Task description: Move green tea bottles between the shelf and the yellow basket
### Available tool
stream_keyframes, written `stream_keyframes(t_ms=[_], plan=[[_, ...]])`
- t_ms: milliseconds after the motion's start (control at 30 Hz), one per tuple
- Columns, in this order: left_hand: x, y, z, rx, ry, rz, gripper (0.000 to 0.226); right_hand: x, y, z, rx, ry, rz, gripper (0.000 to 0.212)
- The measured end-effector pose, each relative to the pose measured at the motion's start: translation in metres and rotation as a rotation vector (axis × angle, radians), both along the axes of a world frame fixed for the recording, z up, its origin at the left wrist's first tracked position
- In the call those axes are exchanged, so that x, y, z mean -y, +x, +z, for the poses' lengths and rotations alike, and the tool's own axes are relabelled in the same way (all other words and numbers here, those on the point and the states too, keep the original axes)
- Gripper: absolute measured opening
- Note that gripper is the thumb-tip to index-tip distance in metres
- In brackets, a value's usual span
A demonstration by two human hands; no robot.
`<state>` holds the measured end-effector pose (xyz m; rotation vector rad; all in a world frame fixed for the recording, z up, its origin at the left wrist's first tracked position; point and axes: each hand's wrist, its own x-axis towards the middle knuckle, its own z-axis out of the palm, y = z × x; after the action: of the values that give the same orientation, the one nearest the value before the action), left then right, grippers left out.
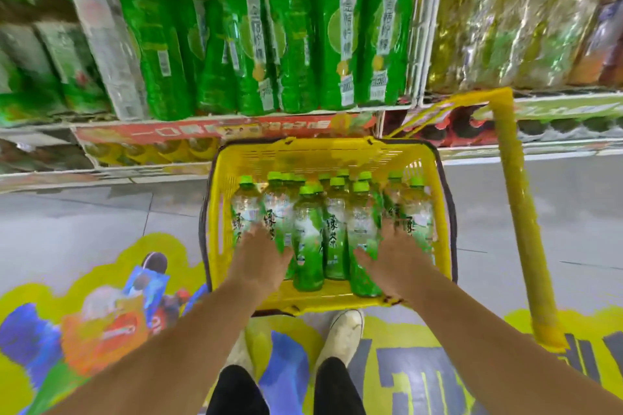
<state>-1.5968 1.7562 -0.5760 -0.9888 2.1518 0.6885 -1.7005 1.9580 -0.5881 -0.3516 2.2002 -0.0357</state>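
Note:
A yellow basket [225,212] stands on the floor in front of the shelf, filled with several upright green tea bottles [307,232] with green caps. My left hand [261,258] reaches down onto a bottle on the basket's left side, fingers wrapped over it. On the basket's right side, my right hand [392,254] lies over another bottle [362,256] in the same way. The image is blurred, so how firm either grip is stays unclear. The shelf [236,114] above holds rows of taller bright green bottles [340,34].
The basket's long yellow pull handle [515,205] rises at the right, close to my right forearm. My two white shoes [344,337] stand just behind the basket on a colourful floor sticker. Packaged goods fill the shelf bay at the upper right [519,20].

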Motion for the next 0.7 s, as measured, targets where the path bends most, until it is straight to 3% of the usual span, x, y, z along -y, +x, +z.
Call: stream_keyframes(t_ms=[100, 267, 333, 433, 533, 700], plan=[[0.003, -0.006, -0.017, -0.083, -0.041, 0.149, 0.062, 0.005, -0.001, -0.021, 0.051, -0.052, -0.131, 0.093], [0.003, -0.019, -0.033, -0.052, -0.035, 0.276, 0.033, 0.011, -0.002, -0.037, 0.131, -0.161, -0.408, 0.09], [0.004, -0.021, -0.037, -0.053, -0.023, 0.333, 0.037, 0.011, -0.004, -0.04, 0.134, -0.194, -0.471, 0.081], [0.005, -0.021, -0.039, -0.076, 0.014, 0.452, 0.025, 0.008, -0.007, -0.042, 0.122, -0.23, -0.492, 0.061], [-0.002, -0.019, -0.037, -0.129, 0.068, 0.498, 0.053, 0.004, -0.008, -0.041, 0.13, -0.31, -0.536, 0.047], [0.001, -0.011, -0.023, -0.149, 0.184, 0.521, 0.061, 0.001, -0.009, -0.023, 0.266, -0.481, -0.665, 0.05]])
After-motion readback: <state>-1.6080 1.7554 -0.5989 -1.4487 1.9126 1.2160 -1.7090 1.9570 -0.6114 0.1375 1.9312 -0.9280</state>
